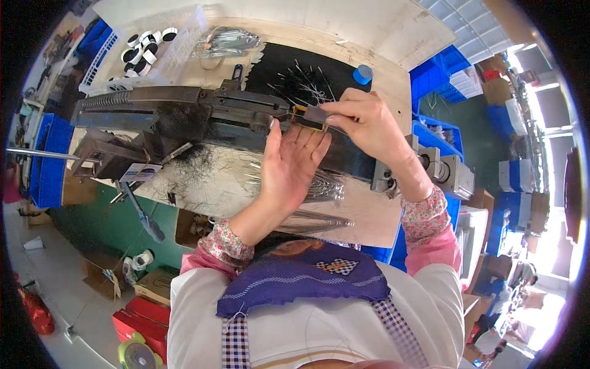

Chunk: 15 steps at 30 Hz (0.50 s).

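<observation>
Both my hands meet at the right part of a long dark metal bench machine (239,107). Between thumb and fingers my right hand (365,120) pinches a small dark rectangular block (315,115). A yellow-edged frame (297,114) shows at the block's left end; whether the two are one piece, I cannot tell. My left hand (292,161) lies palm up, fingers stretched out beneath the block and thumb raised beside the machine. Its fingertips are partly hidden there. Thin metal wires (326,187) lie on the bench by my left hand.
Loose black bristles (190,163) litter the bench, and more lie with wires on a black mat (289,74). A clear basket (178,58) of black-and-white rolls stands far left. A blue round cap (362,74) sits far right. A metal rod (49,154) juts left; blue bins (436,132) flank the right.
</observation>
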Each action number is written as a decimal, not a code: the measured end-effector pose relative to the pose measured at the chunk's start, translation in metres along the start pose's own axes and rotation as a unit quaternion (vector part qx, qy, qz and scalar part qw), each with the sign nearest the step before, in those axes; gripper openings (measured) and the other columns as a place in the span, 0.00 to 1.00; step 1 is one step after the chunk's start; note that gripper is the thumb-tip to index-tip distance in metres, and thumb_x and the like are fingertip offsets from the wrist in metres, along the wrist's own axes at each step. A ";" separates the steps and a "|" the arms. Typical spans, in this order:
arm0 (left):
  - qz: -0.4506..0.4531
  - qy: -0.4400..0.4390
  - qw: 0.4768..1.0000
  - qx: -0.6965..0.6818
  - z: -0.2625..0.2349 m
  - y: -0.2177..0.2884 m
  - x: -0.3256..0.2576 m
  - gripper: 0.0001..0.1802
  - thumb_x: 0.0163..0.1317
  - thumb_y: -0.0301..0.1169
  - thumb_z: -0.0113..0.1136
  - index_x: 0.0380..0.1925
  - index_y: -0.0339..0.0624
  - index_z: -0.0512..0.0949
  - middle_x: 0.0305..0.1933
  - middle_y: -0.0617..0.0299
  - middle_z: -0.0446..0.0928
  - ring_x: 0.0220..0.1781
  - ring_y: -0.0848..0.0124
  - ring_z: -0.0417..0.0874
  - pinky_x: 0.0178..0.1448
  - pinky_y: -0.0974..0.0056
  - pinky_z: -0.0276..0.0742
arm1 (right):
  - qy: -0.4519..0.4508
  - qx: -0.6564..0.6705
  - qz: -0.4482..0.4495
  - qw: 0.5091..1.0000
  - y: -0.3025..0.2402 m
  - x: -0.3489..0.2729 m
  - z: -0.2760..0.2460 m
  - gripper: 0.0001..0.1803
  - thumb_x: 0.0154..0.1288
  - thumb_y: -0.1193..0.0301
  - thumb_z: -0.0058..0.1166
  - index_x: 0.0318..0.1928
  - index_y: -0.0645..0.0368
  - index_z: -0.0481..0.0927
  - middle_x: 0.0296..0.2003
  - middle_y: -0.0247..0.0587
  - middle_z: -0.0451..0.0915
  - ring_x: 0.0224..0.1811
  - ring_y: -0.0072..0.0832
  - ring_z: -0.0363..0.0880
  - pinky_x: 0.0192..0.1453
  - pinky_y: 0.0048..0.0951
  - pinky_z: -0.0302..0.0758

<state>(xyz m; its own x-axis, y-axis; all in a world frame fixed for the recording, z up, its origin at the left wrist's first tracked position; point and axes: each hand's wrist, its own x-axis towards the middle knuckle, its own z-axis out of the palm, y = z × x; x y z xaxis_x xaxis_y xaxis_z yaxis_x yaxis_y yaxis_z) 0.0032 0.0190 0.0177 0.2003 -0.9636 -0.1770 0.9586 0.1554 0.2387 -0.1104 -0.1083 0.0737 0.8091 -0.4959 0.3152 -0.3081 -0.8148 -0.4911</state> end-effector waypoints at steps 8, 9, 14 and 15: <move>-0.005 -0.001 0.998 0.061 0.005 0.007 0.001 0.39 0.70 0.57 0.35 0.57 0.25 0.61 0.61 0.45 0.65 0.68 0.55 0.63 0.76 0.54 0.52 | 0.000 -0.090 -0.089 0.992 -0.009 0.009 0.004 0.10 0.52 0.73 0.58 0.36 0.52 0.86 0.26 0.34 0.75 0.33 0.31 0.76 0.43 0.33 0.65; -0.006 -0.002 0.998 0.065 0.006 0.006 0.002 0.39 0.70 0.57 0.35 0.57 0.25 0.61 0.61 0.45 0.65 0.68 0.55 0.63 0.76 0.54 0.52 | 0.004 -0.088 -0.088 0.992 -0.008 0.006 0.003 0.10 0.52 0.73 0.58 0.36 0.52 0.86 0.26 0.34 0.75 0.33 0.31 0.76 0.43 0.33 0.65; -0.010 -0.011 0.999 0.048 0.005 0.006 0.004 0.41 0.69 0.57 0.35 0.58 0.22 0.59 0.62 0.41 0.63 0.69 0.51 0.61 0.76 0.53 0.52 | 0.016 -0.108 -0.088 0.990 -0.003 0.000 0.000 0.09 0.52 0.74 0.57 0.36 0.52 0.86 0.26 0.35 0.76 0.35 0.32 0.77 0.44 0.33 0.66; -0.013 -0.014 0.998 0.053 0.007 0.007 0.003 0.41 0.69 0.57 0.35 0.58 0.22 0.59 0.62 0.41 0.63 0.69 0.51 0.61 0.76 0.53 0.52 | 0.022 -0.108 -0.086 0.990 -0.002 0.001 -0.001 0.09 0.52 0.74 0.57 0.36 0.52 0.86 0.26 0.35 0.76 0.35 0.32 0.77 0.44 0.33 0.66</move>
<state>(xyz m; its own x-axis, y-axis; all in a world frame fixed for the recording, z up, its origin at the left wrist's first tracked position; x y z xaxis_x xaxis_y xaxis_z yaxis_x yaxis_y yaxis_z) 0.0088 0.0159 0.0257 0.1691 -0.9727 -0.1587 0.9361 0.1081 0.3348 -0.1093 -0.1074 0.0755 0.8376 -0.3537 0.4162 -0.2724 -0.9310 -0.2431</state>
